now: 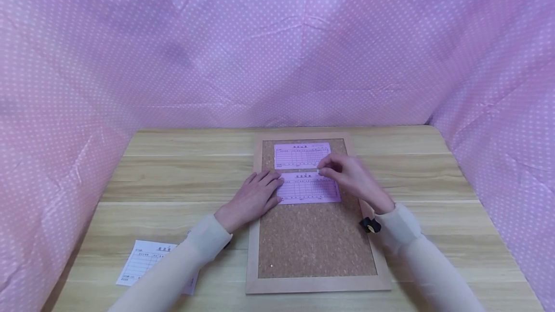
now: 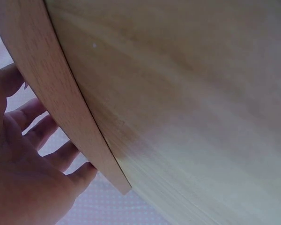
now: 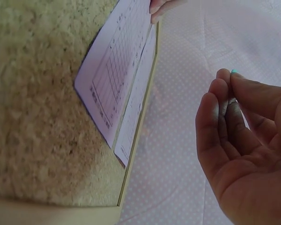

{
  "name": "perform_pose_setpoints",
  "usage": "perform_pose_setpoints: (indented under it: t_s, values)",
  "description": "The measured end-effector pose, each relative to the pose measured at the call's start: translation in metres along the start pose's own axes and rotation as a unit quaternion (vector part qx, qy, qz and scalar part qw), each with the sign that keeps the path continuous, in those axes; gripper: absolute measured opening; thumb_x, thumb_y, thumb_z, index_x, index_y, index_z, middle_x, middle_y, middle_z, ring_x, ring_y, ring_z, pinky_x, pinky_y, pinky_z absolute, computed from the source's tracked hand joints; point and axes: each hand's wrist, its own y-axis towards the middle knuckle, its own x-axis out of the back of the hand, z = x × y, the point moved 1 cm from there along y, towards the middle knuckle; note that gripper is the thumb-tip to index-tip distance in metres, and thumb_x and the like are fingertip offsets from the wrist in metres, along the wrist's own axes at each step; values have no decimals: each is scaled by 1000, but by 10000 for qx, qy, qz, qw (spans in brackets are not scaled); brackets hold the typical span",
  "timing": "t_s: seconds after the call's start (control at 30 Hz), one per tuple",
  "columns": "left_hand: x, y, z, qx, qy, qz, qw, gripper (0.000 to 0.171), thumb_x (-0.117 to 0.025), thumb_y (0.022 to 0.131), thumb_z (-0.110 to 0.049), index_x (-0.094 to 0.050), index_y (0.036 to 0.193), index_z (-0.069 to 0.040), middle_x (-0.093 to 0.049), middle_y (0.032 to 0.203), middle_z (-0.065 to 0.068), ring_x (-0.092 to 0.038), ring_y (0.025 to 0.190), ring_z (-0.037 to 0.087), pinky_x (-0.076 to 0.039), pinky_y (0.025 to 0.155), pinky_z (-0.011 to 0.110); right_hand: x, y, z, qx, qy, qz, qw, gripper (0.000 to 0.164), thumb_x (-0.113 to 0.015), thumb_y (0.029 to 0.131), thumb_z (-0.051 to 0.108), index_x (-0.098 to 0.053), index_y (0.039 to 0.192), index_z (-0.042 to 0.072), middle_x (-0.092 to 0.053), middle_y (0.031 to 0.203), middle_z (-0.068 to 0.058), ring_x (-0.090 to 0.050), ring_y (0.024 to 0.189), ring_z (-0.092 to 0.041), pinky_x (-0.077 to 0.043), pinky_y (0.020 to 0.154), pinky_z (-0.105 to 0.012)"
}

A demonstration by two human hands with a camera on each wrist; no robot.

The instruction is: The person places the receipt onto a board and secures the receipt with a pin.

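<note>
On the table lies a wood-framed cork board (image 1: 314, 244) with two pink printed slips on its upper half. The upper slip (image 1: 299, 155) sits near the far frame, with the lower slip (image 1: 308, 189) just below it. My left hand (image 1: 253, 195) rests over the board's left frame, its spread fingertips pressing the lower slip's left edge. Over the lower slip's top right, my right hand (image 1: 349, 175) pinches a tiny teal piece (image 3: 233, 71) between thumb and forefinger. Only its tip shows, so I cannot tell its kind.
White printed slips (image 1: 145, 259) lie on the wooden table (image 1: 173, 172) at the front left, partly hidden by my left sleeve. Pink dotted cloth (image 1: 277, 61) hangs behind and at both sides. A small black device (image 1: 370, 225) is at my right wrist.
</note>
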Motion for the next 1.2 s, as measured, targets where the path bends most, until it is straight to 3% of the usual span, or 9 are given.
perform_pose_setpoints:
  t_s: [0.47,0.83,1.2]
  values:
    - [0,1,1,0,27,-5,10000,50,-59,106,-34,-56,147,-7,-46,158,12,-37,147,41,-29,118,63,-13,17,-5,103,79,270,9996,4,-75,94,6,-77,97,5,-75,97,-3,-65,88,-17,-52,80,-34]
    - [-2,2,2,-10,-16,4,10000,50,-59,106,-34,-55,148,-7,-45,158,12,-37,148,40,-29,118,63,-20,25,-9,-238,19,485,9985,7,-72,95,3,-77,96,7,-75,96,-4,-64,86,-17,-50,78,-34]
    - [-2,1,2,-69,-66,-75,9999,50,-60,106,-34,-56,147,-6,-46,158,13,-37,147,41,-29,118,64,-25,32,-14,-555,-381,781,9947,7,-73,95,7,-78,98,11,-76,96,-1,-65,88,-17,-50,84,-38]
